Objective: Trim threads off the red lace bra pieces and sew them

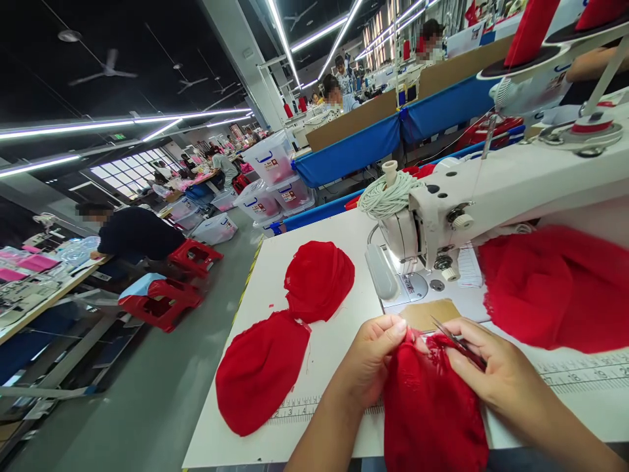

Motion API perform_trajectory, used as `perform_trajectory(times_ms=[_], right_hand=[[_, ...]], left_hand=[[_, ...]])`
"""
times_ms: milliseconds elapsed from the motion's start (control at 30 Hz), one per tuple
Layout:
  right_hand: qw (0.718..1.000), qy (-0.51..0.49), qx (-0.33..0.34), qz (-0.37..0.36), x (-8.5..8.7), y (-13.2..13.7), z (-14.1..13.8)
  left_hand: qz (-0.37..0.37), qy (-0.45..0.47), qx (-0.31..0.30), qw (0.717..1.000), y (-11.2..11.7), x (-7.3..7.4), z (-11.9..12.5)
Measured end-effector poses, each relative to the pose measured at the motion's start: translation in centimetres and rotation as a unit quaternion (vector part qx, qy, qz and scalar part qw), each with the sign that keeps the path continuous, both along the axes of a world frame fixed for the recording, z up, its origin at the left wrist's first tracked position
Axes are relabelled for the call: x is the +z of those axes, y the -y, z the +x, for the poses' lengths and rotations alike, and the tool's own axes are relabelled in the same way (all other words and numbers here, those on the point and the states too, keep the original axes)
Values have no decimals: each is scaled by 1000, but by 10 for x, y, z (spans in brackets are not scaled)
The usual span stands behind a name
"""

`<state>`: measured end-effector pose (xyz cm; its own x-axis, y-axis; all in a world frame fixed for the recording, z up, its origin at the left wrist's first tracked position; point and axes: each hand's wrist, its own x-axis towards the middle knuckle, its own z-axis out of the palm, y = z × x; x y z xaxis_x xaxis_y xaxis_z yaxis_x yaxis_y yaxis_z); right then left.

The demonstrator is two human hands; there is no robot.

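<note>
A piece of red fabric (432, 406) hangs over the table's front edge, its gathered upper edge pinched in my left hand (376, 357). My right hand (484, 357) is closed around thread snips (459, 342), whose pointed tips stick out to the left above the cloth. Some fingers of that hand also rest against the fabric's upper edge. On the left of the white table (344, 387) lie two rounded red fabric pieces, one nearer (263, 373) and one farther (319, 278), meeting at their edges. Just beyond my hands is the sewing machine (472, 203).
A larger red cloth (560, 288) is heaped right of the needle. Brown tape (427, 316) covers the table before the machine. A cord bundle (390, 193) hangs on its head. Plastic bins (270, 160), red stools (160, 305) and a seated person (140, 229) are beyond.
</note>
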<state>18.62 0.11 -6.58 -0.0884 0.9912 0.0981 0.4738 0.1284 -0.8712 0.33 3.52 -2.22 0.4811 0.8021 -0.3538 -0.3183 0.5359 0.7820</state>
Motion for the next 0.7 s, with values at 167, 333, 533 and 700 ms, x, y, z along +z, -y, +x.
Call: perform_trajectory(times_ms=[167, 333, 533, 700], right_hand=[[998, 27, -20, 58, 2, 1, 1], [994, 49, -56, 83, -4, -2, 3], [967, 115, -138, 183, -8, 13, 13], [985, 102, 40, 130, -1, 27, 19]], left_hand=[[25, 25, -36, 999, 1, 0, -4], [75, 19, -35, 996, 3, 1, -6], [109, -28, -27, 993, 4, 2, -3], [154, -33, -47, 986, 5, 0, -3]])
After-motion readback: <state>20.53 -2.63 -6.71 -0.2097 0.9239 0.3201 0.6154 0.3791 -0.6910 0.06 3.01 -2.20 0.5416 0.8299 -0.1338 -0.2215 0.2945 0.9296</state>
